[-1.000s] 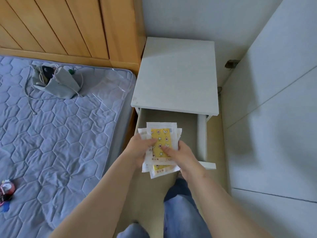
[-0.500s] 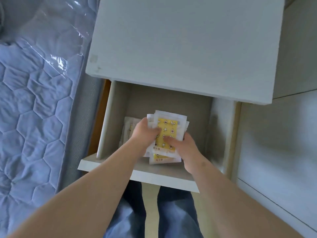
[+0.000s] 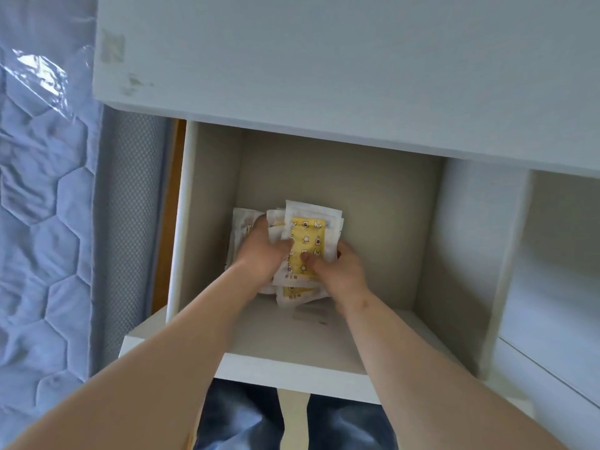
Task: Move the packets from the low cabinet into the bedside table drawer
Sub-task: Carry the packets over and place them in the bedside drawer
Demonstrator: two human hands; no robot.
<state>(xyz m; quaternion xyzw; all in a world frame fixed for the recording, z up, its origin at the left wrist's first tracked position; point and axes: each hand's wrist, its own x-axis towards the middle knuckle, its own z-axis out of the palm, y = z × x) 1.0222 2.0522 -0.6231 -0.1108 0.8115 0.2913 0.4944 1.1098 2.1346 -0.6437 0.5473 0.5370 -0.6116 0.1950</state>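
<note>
Inside the open beige-lined drawer (image 3: 383, 203) of a white bedside table (image 3: 324, 60), two bare hands grip a stack of white paper packets with yellow star-printed centres (image 3: 306, 245). Seen from above, the left hand (image 3: 264, 251) curls around the stack's left edge, with its thumb pressed on the top packet's face. The right hand (image 3: 337, 271) grips the lower right corner, thumb on top and fingers tucked underneath. The stack sits low in the drawer, near its middle, and fans slightly at the bottom edge. Whether it touches the drawer floor is unclear. More white packets (image 3: 242, 222) lie just left of the stack, partly hidden behind the left hand. Left of the table runs a lilac quilted mattress with hexagon stitching (image 3: 35, 222). Below the drawer front, blue denim trouser legs (image 3: 240, 417) show.
</note>
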